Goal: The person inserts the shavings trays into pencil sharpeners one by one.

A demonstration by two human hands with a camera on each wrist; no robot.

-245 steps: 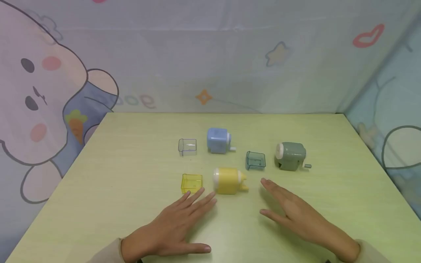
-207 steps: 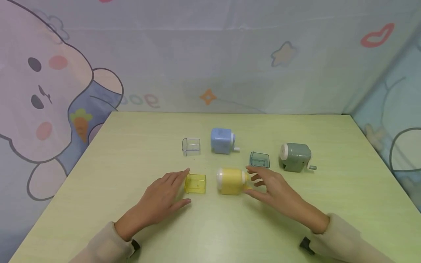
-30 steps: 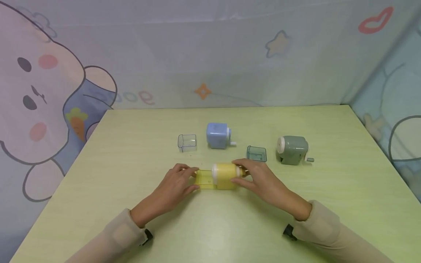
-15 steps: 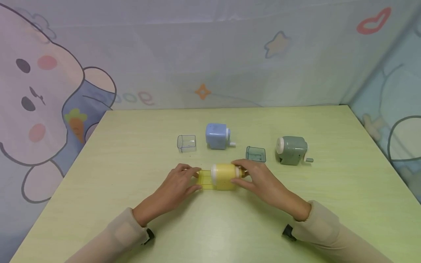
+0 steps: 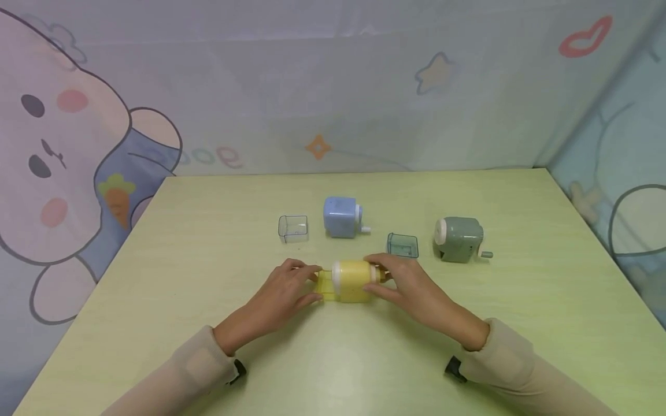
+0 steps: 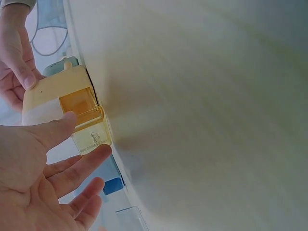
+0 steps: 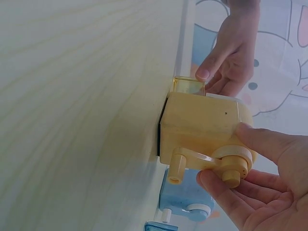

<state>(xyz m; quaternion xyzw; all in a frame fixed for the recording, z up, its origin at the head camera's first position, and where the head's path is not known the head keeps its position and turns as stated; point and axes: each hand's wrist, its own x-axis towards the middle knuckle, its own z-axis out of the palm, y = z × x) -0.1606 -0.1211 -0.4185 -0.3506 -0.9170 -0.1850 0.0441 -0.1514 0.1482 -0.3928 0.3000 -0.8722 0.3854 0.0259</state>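
Note:
A yellow pencil sharpener [image 5: 355, 282] stands on the table, its white-rimmed face to the left and its crank [image 7: 195, 158] to the right. My right hand [image 5: 416, 286] grips its crank end, thumb on the near side and fingers on the far side. My left hand [image 5: 276, 297] pinches the see-through yellow shavings drawer [image 5: 325, 286] by its outer end, between thumb and fingers. In the left wrist view the drawer [image 6: 92, 137] sits partly inside the opening low in the sharpener body [image 6: 50, 91], with its outer part sticking out.
Behind are a blue pencil sharpener [image 5: 340, 217] and a clear drawer [image 5: 293, 229] to its left. A green-grey sharpener [image 5: 460, 238] stands to the right, with a clear green drawer [image 5: 402, 246] beside it, close behind my right hand. A patterned cloth [image 5: 364, 86] hangs behind the table.
Earlier both hands lay apart from the yellow pieces, and the drawer stood separate. Both now hold them; over the last second the left hand moves right and the drawer sits deeper in the sharpener.

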